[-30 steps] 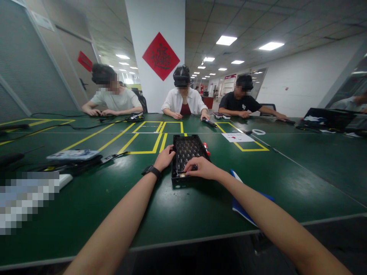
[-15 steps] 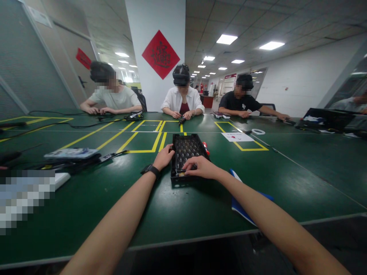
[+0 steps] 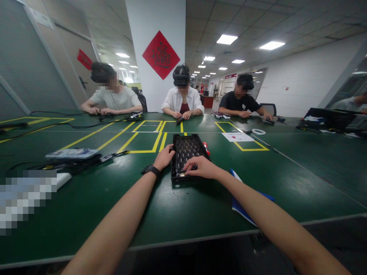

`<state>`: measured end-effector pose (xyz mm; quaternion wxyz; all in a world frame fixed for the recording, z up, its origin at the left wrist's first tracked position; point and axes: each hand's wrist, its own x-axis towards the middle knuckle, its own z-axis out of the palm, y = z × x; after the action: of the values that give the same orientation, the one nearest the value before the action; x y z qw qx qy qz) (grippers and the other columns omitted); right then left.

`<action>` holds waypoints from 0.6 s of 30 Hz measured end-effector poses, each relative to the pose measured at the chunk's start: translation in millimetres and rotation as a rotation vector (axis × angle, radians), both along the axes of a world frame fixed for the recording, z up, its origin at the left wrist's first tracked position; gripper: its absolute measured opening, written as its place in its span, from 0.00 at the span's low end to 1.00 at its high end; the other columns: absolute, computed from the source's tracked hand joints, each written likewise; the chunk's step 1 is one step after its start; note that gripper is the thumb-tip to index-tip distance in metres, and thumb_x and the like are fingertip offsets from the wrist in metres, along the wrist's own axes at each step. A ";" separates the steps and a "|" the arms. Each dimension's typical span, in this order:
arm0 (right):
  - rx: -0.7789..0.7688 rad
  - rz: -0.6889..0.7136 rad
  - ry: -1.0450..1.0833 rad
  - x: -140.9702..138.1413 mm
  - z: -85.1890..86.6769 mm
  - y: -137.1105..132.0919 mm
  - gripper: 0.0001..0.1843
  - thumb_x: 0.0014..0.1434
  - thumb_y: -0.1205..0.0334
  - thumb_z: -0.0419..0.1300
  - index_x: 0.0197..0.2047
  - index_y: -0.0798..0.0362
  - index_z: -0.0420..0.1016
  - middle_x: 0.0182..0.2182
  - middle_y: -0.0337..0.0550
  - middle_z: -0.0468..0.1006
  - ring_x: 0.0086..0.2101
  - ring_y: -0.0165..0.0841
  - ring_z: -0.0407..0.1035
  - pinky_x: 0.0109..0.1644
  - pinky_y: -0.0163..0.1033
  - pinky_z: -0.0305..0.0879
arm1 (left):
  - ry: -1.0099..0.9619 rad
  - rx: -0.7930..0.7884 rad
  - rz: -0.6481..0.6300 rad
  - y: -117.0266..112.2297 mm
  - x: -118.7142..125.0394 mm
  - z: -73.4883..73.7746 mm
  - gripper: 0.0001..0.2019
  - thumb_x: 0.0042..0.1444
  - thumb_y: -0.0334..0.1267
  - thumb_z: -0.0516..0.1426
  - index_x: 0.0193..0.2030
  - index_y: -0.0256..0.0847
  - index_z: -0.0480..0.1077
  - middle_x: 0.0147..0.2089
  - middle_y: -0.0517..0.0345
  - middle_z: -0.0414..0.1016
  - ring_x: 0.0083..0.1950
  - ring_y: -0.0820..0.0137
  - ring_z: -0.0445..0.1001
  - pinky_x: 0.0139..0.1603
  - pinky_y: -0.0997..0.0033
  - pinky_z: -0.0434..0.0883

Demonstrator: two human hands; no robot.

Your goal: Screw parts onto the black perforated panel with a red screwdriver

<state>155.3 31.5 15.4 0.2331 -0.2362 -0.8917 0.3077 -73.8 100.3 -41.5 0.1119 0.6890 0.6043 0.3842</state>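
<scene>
A shallow black tray (image 3: 189,147) sits on the green table in front of me, with many small shiny pieces in rows inside. My left hand (image 3: 165,157) grips the tray's left wall, thumb at the top edge. My right hand (image 3: 200,167) reaches over the near right part of the tray, its fingers bent and pinched together close to the near wall. Whatever lies between those fingertips is too small to make out. A small pale-yellow piece (image 3: 182,175) shows in the tray's near end, just left of the fingertips.
A red object (image 3: 206,148) rests beyond the tray's right side. By my right forearm lies a blue-and-white item (image 3: 237,206). Cables and a flat light-blue case (image 3: 71,153) are on the left; a paper sheet (image 3: 237,137) and white ring (image 3: 258,131) farther right. Several people sit opposite.
My hands and the tray stay nearly in place. Across the table, the right-hand person's outstretched arm has drawn inward. A dark object at the far left edge has gone from view.
</scene>
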 end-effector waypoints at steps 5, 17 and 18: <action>0.043 -0.019 0.000 -0.4 -0.4 0.1 0.14 0.49 0.59 0.63 0.38 0.57 0.75 0.31 0.43 0.79 0.32 0.31 0.73 0.41 0.36 0.66 | 0.013 -0.010 0.015 -1.5 1.5 1.3 0.23 0.55 0.40 0.48 0.58 0.38 0.60 0.55 0.50 0.69 0.54 0.64 0.68 0.55 0.64 0.63; 0.143 0.002 -0.039 0.9 3.6 0.0 0.12 0.51 0.59 0.61 0.38 0.55 0.78 0.34 0.44 0.79 0.36 0.30 0.72 0.42 0.34 0.64 | 0.008 0.007 0.005 -0.4 0.5 -0.1 0.23 0.55 0.40 0.48 0.58 0.38 0.60 0.55 0.50 0.68 0.55 0.63 0.67 0.56 0.63 0.63; 0.158 -0.008 -0.047 0.8 4.0 -0.2 0.12 0.51 0.59 0.61 0.38 0.55 0.78 0.34 0.44 0.79 0.36 0.30 0.72 0.42 0.34 0.64 | 0.008 0.006 0.006 -0.4 0.4 -0.2 0.23 0.55 0.40 0.48 0.58 0.38 0.61 0.55 0.50 0.68 0.55 0.63 0.67 0.56 0.63 0.63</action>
<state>156.2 31.3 19.4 0.2312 -0.2277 -0.9175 0.2300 -73.4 99.9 -41.7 0.1062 0.6891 0.6056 0.3836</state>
